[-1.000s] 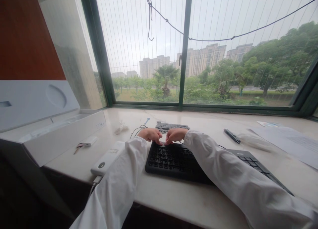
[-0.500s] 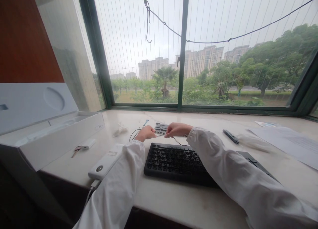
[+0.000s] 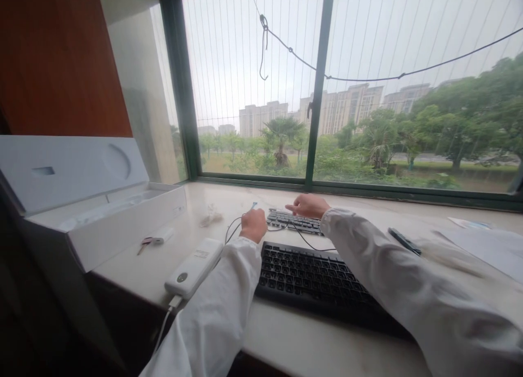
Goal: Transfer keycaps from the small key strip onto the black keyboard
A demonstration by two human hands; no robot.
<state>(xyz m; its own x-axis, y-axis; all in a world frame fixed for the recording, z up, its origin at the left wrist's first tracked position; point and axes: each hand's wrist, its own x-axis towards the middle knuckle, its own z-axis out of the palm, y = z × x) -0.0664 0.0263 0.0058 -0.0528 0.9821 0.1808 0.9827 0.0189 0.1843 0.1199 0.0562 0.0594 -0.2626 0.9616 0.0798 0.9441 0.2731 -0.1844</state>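
A black keyboard (image 3: 314,276) lies on the pale stone sill in front of me, partly under my white sleeves. Behind it sits a smaller strip of dark keys (image 3: 292,222). My left hand (image 3: 254,225) is closed in a fist just left of that strip, near a thin black cable (image 3: 233,228) and a small blue-tipped tool (image 3: 254,206); what it grips is hidden. My right hand (image 3: 307,205) rests above the far edge of the strip, fingers curled and pointing left.
An open white box (image 3: 102,219) stands at the left with a key and white tag (image 3: 153,239) beside it. A white power bank (image 3: 194,268) lies by my left sleeve. A black pen-like bar (image 3: 404,241) and papers (image 3: 486,245) are at right. Window behind.
Both hands left the near keyboard's far edge and moved back to the smaller key strip. They have drifted apart, the left now beside the cable. The view shifted left.
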